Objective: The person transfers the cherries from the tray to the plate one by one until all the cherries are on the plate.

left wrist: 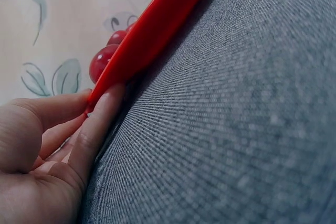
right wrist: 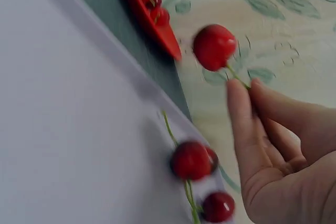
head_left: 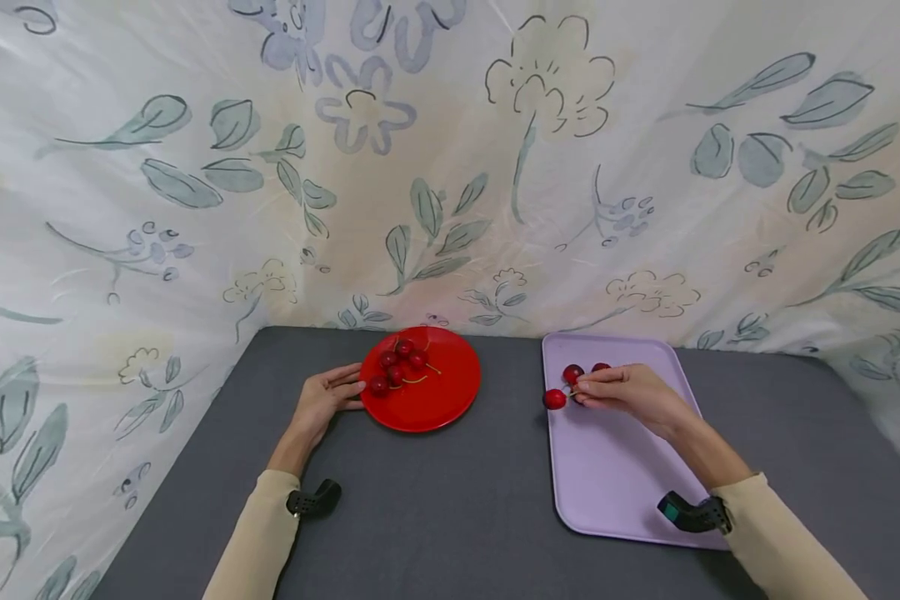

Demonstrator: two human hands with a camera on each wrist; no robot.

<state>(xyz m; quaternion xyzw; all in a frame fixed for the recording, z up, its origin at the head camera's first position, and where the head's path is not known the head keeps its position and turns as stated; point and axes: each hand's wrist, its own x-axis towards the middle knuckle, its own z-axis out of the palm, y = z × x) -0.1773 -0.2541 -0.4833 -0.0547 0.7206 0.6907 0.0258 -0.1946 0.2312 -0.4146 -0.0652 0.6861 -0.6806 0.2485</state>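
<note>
Fingers on my right hand point(head_left: 633, 393) are pinching a cherry point(head_left: 555, 399) by its stem, thumb and forefinger pressed together on it, and the right wrist view shows the same cherry point(right wrist: 214, 46) hanging in the air off the fingertips point(right wrist: 237, 100), a bit blurred. From the head view it sits right at the left edge of the purple tray point(head_left: 607, 475), just above it as far as I can tell. Two more cherries point(head_left: 573, 373) lie on the tray near its far end, just beside my hand; the wrist cam shows them point(right wrist: 190, 160) close together with long green stems. Over on the other side, my left hand point(head_left: 322, 404) rests on the grey table point(head_left: 450, 517) with the fingers fairly straight, and the fingertips point(left wrist: 105, 109) touch the near left rim of the red plate point(head_left: 435, 400). Not gripping it, just up against the edge. Left wrist cam is basically looking along the table at the plate point(left wrist: 152, 30) edge-on, with a couple of cherries peeking over it. That plate has a small pile of cherries point(head_left: 399, 365) on its left half, a few stems sticking out. Plate and tray are well apart, side by side, in front of a flower-print cloth point(head_left: 450, 167).
</note>
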